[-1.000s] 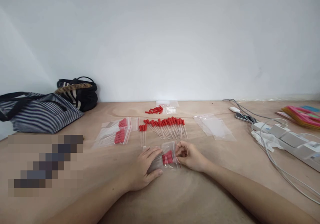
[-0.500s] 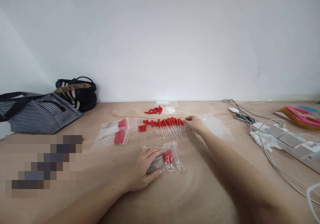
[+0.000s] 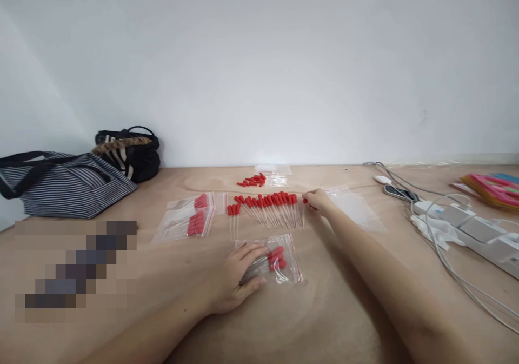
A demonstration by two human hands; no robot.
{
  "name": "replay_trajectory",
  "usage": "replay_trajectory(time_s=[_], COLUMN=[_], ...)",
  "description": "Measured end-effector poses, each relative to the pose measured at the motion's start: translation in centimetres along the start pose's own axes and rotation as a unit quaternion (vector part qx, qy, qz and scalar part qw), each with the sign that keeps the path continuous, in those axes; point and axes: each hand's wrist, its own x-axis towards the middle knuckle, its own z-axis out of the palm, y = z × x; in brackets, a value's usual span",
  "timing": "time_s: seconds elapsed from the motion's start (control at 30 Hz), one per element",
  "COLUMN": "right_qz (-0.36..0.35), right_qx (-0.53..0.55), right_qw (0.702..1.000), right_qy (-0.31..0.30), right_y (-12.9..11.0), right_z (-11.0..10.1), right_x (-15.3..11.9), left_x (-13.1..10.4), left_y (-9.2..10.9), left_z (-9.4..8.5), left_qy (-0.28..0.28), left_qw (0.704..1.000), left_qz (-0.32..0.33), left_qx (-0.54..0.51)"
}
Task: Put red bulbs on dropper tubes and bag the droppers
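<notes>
My left hand (image 3: 243, 272) lies with its fingers apart on the left part of a clear zip bag (image 3: 290, 253) that contains several red-capped droppers (image 3: 277, 258). Farther back, my right hand (image 3: 318, 200) pinches the red bulb of one dropper (image 3: 304, 215), whose thin tip points toward me. That dropper is at the right end of a row of red-capped droppers (image 3: 271, 207), a small gap from the rest. A few more droppers (image 3: 233, 220) lie left of the row. Filled bags of droppers (image 3: 196, 220) lie farther left.
Loose red bulbs (image 3: 253, 180) and clear tubes (image 3: 277, 180) lie near the wall. Flat clear bags (image 3: 357, 207) are right of my right hand. A power strip (image 3: 492, 245) with cables stands at the right, a striped bag (image 3: 77, 185) and a black bag (image 3: 141, 156) at the left.
My right hand now has a dropper by its bulb, apart from the right end of the row. The view has shifted slightly. My left hand still rests on the bag.
</notes>
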Motion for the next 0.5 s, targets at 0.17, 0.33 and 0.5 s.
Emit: replay_trajectory(time_s=[0.17, 0.33, 0.5], right_qz=[-0.023, -0.040, -0.017], right_qx=[0.112, 0.193, 0.285], right_qw=[0.993, 0.980, 0.958], right_qy=[0.031, 0.023, 0.005], right_y=[1.3, 2.9, 2.7], right_z=[-1.9, -1.4, -0.2], right_x=[-3.6, -9.0, -11.9], left_x=[0.1, 0.1, 0.2], left_y=[-0.2, -0.2, -0.3], left_z=[0.3, 0.3, 0.3], left_qy=[0.006, 0.010, 0.007], left_qw=[1.000, 1.000, 1.000], left_qz=[-0.003, -0.004, -0.004], left_qx=[0.000, 0.009, 0.014])
